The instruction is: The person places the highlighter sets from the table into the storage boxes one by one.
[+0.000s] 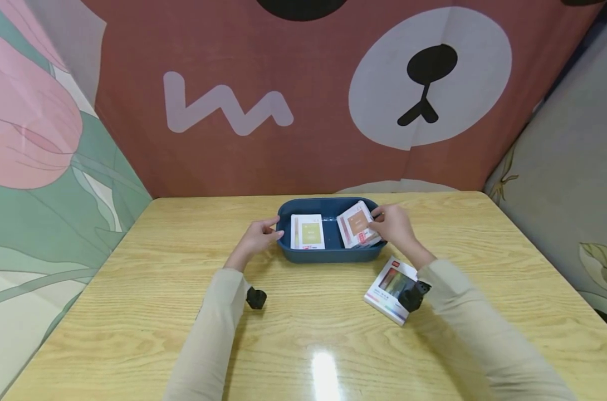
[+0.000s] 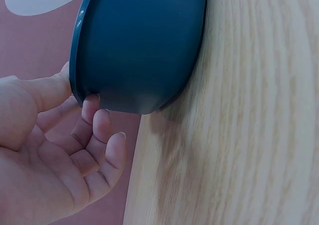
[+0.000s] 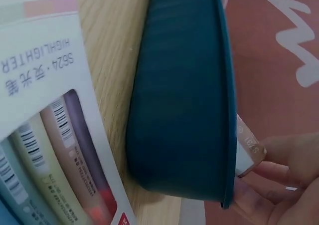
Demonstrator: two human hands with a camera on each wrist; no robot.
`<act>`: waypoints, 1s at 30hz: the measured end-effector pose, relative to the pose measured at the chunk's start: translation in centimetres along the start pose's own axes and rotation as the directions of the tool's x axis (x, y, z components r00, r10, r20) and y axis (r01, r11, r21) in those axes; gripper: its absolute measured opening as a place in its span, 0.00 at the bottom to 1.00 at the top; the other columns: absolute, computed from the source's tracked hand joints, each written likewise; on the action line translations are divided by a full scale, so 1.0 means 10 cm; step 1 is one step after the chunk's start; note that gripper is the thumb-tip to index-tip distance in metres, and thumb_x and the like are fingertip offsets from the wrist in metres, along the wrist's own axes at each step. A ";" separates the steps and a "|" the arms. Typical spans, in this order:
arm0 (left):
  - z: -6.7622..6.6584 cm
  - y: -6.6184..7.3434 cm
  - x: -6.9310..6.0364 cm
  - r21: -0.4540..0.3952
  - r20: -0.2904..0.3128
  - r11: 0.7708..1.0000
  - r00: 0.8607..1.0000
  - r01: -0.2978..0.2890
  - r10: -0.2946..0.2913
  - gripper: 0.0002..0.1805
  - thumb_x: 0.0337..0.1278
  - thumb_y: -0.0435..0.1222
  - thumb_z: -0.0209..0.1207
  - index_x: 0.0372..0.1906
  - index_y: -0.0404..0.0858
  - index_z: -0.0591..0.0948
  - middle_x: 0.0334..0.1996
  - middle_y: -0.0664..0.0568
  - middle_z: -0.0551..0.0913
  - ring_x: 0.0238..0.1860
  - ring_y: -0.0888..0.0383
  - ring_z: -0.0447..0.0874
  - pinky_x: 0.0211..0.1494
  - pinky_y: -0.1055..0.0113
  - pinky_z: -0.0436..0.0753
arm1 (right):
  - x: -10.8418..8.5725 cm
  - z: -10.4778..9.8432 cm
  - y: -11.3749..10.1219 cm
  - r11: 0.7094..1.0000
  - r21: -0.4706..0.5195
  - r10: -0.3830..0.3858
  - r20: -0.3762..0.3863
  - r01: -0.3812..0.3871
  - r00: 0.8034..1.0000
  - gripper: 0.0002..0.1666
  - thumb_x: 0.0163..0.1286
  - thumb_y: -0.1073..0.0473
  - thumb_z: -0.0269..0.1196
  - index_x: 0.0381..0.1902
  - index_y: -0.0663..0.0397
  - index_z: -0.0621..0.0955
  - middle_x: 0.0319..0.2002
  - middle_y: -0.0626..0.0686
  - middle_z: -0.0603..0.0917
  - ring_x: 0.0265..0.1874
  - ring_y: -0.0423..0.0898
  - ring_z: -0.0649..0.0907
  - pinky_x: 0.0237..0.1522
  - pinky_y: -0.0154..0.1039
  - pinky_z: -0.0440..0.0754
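2 arms (image 1: pixel 208 334) (image 1: pixel 484 328) outstretched (fingers (image 2: pixel 115 152) bent)

Overhead access to the blue plastic basin (image 1: pixel 328 256) is available at its middle, between the yellow-labelled pack (image 1: pixel 308 231) and the pink-labelled pack (image 1: pixel 355 224). The left hand (image 1: pixel 256 237) obstructs the basin's left end; the right hand (image 1: pixel 396 227) obstructs its right end. A highlighter box (image 1: pixel 390 281) blocks low approach at its near right corner. Tabletop (image 1: pixel 293 312) before the basin permits passage between sleeved forearms (image 1: pixel 208 328). Behind it, a printed backdrop (image 1: pixel 293 167) limits access.
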State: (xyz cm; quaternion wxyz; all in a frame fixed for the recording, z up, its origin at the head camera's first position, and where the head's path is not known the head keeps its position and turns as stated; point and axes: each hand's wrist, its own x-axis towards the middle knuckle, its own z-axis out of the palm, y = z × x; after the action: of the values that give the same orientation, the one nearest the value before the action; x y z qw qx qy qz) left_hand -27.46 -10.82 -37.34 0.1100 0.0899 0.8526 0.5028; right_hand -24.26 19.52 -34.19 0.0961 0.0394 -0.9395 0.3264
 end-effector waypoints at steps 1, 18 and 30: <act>0.00 0.00 0.00 0.002 -0.001 1.000 1.000 0.001 -0.001 0.27 0.60 0.36 0.53 0.64 0.40 0.64 0.41 0.42 0.73 0.37 0.53 0.69 0.33 0.67 0.70 | 0.00 0.02 -0.01 0.999 -0.031 -0.024 -0.001 0.024 1.000 0.13 0.53 0.69 0.63 0.36 0.74 0.78 0.29 0.65 0.81 0.26 0.52 0.80 0.27 0.41 0.77; 0.00 0.02 -0.01 -0.014 0.000 0.999 1.000 0.031 -0.031 0.27 0.60 0.37 0.54 0.64 0.41 0.64 0.34 0.44 0.73 0.31 0.49 0.69 0.34 0.60 0.72 | -0.03 0.17 -0.05 0.980 -0.197 -0.014 0.114 0.036 0.993 0.15 0.57 0.68 0.61 0.42 0.73 0.78 0.36 0.65 0.80 0.29 0.50 0.75 0.31 0.43 0.74; 0.01 0.03 -0.02 -0.022 -0.004 0.999 0.999 0.032 -0.032 0.27 0.60 0.35 0.54 0.64 0.40 0.64 0.33 0.44 0.73 0.30 0.49 0.69 0.32 0.63 0.71 | -0.16 0.13 -0.01 0.984 -0.084 -0.153 0.029 0.155 0.988 0.14 0.56 0.69 0.62 0.39 0.74 0.79 0.35 0.65 0.80 0.32 0.54 0.77 0.37 0.48 0.75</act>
State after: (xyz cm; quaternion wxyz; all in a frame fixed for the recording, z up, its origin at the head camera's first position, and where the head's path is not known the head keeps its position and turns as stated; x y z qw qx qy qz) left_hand -27.20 -10.68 -37.09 0.1171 0.0742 0.8487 0.5104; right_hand -22.90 18.70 -35.46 0.1124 0.1115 -0.9478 0.2769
